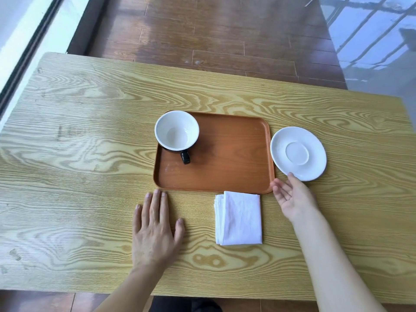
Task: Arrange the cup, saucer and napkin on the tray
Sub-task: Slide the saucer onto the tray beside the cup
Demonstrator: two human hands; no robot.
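An orange-brown tray (231,167) lies in the middle of the wooden table. A cup (177,130), white inside and black outside, stands upright in the tray's far left corner with its handle toward me. A white saucer (298,153) rests on the table just right of the tray. A folded white napkin (239,218) lies on the table in front of the tray's near right part. My left hand (155,230) lies flat on the table, fingers apart, near the tray's near left corner. My right hand (292,195) is open, palm up, its fingertips at the saucer's near rim.
The wooden table (78,154) has its near edge close to my body. Brown wooden floor (202,30) lies beyond the far edge, and a window frame (33,41) runs along the left.
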